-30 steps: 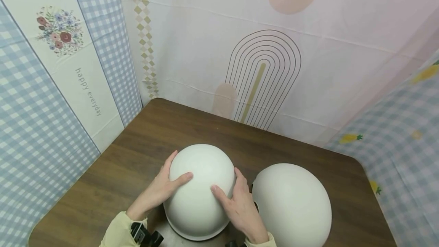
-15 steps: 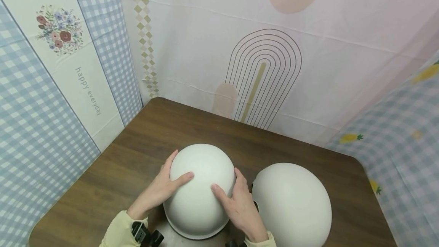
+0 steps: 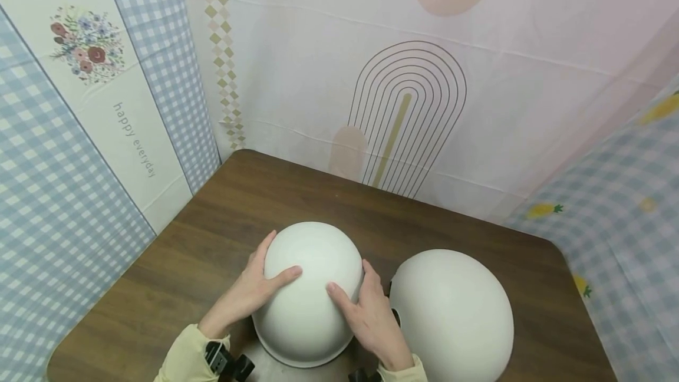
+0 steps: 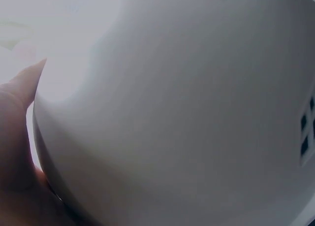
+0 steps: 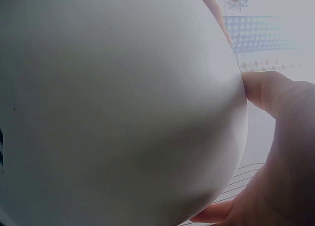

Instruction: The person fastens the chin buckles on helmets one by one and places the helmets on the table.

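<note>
A smooth white dome (image 3: 313, 293), which looks like a helmet with its crown up, is between both hands near the table's front. My left hand (image 3: 254, 287) grips its left side, thumb across the top and fingers round the far edge. On the opposite side my right hand (image 3: 373, 317) holds it the same way, its thumb (image 5: 266, 88) pressing the shell in the right wrist view. The white shell (image 4: 172, 103) fills most of the left wrist view, with a dark grid patch (image 4: 307, 130) at its right edge. The inside of the helmet is hidden.
A second white helmet (image 3: 453, 317), with black parts at its left edge, stands just right of my right hand. Under the held one shows a pale grey surface (image 3: 276, 373). The brown wooden table (image 3: 201, 240) ends at patterned cloth walls behind and beside it.
The head view has shifted very slightly. Both hands keep their hold on the helmet, and no clear movement of it shows.
</note>
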A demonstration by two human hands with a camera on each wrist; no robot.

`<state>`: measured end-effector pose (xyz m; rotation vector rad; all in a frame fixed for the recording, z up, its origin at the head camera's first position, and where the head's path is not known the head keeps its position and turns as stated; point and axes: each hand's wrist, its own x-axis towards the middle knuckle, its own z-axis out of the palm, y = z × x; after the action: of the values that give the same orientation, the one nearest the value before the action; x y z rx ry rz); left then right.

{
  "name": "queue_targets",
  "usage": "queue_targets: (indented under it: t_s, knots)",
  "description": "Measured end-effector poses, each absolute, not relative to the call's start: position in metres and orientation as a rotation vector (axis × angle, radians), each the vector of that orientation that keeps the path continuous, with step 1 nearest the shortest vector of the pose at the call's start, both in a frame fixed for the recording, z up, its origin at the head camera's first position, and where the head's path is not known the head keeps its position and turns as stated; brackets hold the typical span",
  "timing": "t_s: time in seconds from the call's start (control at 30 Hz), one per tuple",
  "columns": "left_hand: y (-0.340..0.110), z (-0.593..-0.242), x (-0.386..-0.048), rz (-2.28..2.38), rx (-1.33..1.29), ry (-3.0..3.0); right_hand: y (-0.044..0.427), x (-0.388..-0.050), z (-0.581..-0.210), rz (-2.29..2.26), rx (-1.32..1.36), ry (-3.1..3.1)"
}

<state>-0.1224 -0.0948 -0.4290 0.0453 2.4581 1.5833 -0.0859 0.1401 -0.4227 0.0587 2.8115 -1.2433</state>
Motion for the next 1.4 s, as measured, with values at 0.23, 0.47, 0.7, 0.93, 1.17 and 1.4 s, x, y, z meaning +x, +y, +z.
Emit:
queue_targets:
  t_s: [0.23, 0.47, 0.7, 0.93, 1.17, 1.4]
  knots:
    - [-0.0964, -0.4307, -0.1219, 1.568, 0.073, 2.486, 0.1395, -0.0854, -0.4228, -1.234, 0.062, 2.814]
    - [-0.0969, -0.4309, -0.1215, 1.569, 0.077, 2.485, 0.1388, -0.0849, -0.4242, -1.238, 0.067, 2.813]
    - [-0.0975, -0.4293, -0.1208, 1.575, 0.079, 2.473, 0.1378, -0.0843, -0.4241, -1.232, 0.066, 2.817]
    - [-0.0976, -0.4292, -0.1216, 1.579, 0.084, 2.477, 0.1372, -0.0840, -0.4237, -1.228, 0.068, 2.820]
    - [-0.0961, -0.4308, -0.1243, 1.569, 0.082, 2.494, 0.1383, -0.0858, -0.4261, -1.219, 0.063, 2.831]
    - [-0.0948, -0.4312, -0.1267, 1.566, 0.070, 2.502, 0.1394, -0.0876, -0.4280, -1.224, 0.054, 2.831]
